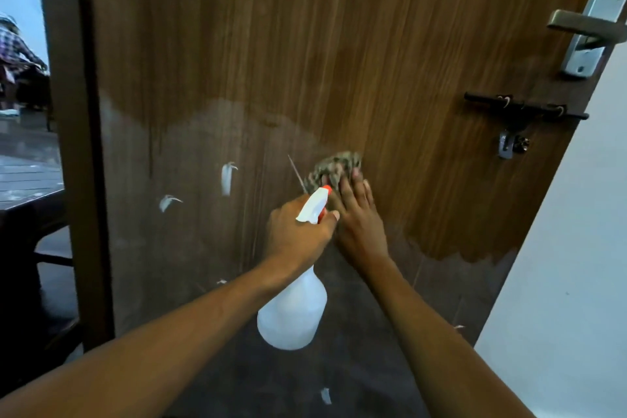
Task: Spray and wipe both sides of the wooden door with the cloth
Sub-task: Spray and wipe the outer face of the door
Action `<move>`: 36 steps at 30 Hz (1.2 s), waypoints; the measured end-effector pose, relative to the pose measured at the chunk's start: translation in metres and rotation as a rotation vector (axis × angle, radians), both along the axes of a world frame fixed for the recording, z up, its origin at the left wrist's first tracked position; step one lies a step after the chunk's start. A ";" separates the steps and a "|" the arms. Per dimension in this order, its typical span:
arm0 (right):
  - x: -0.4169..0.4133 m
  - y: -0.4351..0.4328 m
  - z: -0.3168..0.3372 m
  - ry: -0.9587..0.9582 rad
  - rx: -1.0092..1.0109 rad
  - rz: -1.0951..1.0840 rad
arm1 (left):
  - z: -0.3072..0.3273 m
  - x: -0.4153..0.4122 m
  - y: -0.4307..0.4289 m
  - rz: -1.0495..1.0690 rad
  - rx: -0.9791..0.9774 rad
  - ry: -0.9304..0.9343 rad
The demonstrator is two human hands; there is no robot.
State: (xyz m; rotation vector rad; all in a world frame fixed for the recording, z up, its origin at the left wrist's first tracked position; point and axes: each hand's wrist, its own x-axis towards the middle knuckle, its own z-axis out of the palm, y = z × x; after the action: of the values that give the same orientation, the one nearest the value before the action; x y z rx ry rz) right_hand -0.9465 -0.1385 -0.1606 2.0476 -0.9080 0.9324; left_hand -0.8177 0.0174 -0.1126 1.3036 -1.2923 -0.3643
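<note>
The wooden door (305, 44) fills most of the view; its upper part is a clean brown and its lower part looks dull and grey. My right hand (358, 214) presses a mottled grey-green cloth (334, 168) flat against the door near the border of the two zones, fingers straight. My left hand (298, 234) grips the neck of a white spray bottle (291, 312) with an orange-tipped nozzle, held just left of the cloth with the nozzle aimed at the door. The bottle's body hangs below my left hand.
A silver lever handle (587, 30) and a black bolt latch (519, 112) sit at the door's right edge. A white wall (576, 248) lies to the right. White scuff marks (227, 178) dot the lower door. Dark furniture (27, 214) and a person (13, 44) show through the gap at left.
</note>
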 end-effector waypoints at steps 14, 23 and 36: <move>0.081 0.001 0.035 -0.121 -0.095 -0.103 | 0.017 0.095 0.004 0.093 -0.054 0.097; 0.053 0.011 0.032 -0.433 -0.022 -0.226 | 0.008 0.136 0.007 0.163 -0.013 0.081; 0.108 0.014 0.010 -0.082 -0.108 -0.141 | 0.006 0.199 0.000 0.157 -0.071 0.136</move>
State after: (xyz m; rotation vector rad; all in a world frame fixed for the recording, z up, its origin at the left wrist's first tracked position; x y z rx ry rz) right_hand -0.8390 -0.1246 -0.1501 1.8413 -1.0098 0.9725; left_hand -0.6187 0.0179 -0.1061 1.2885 -1.0724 -0.2890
